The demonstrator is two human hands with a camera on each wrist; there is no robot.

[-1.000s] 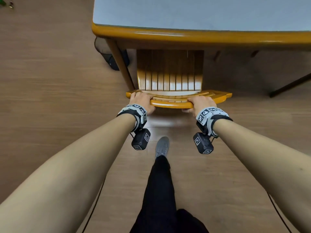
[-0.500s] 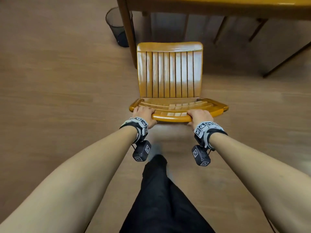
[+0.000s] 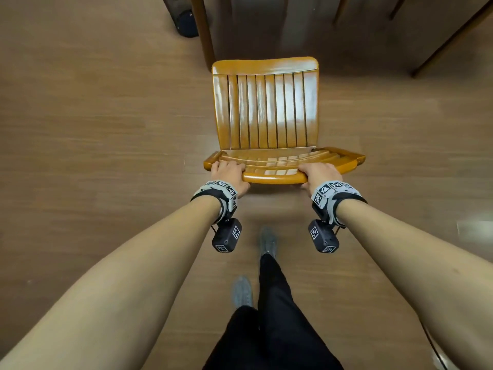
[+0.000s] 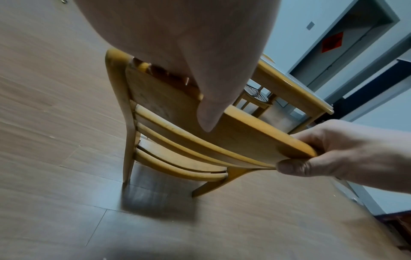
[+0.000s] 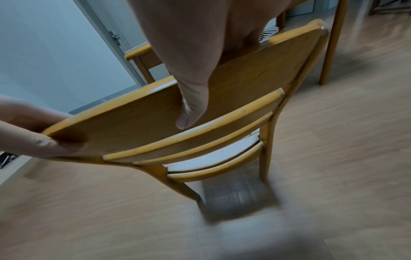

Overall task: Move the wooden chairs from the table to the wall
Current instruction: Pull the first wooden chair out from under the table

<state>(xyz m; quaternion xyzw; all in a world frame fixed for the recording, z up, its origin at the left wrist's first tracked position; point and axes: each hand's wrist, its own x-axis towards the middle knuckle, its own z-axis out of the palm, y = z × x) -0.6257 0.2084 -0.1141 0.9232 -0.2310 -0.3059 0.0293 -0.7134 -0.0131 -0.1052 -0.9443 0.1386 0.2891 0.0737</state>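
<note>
A slatted wooden chair stands on the floor in front of me, its seat out from under the table. My left hand grips the left end of the chair's top back rail, and my right hand grips the right end. In the left wrist view the left thumb lies down the rear of the chair's back rail, with the right hand curled round the far end. The right wrist view shows the right thumb on the same rail and the left hand at its other end.
A table leg and a dark mesh waste bin stand just beyond the chair. Another wooden chair sits under the table's far side. A door and pale wall lie past the table. My feet are behind the chair on wood flooring.
The chair has come back out from under the table toward me, both hands keeping hold of its back rail. The table top has left the head view as I stepped back.
</note>
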